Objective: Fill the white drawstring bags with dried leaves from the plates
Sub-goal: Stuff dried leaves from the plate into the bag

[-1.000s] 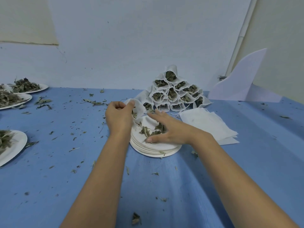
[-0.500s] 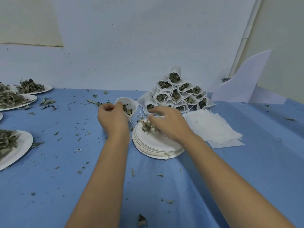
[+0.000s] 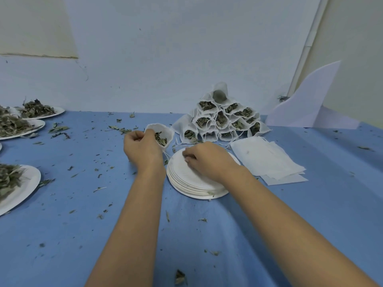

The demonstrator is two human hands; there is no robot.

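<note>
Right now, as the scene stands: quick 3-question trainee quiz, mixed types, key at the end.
1. True or false: the left hand grips an open bag with leaves inside.
2. The right hand rests on: A) the stack of white plates B) the filled-bag pile C) bare cloth.
3. On which side of the stack lie the flat empty bags?
Key: 1 true; 2 A; 3 the person's right.

Left hand gripping open bag, right hand on stacked plates

Left hand gripping, right hand curled
</note>
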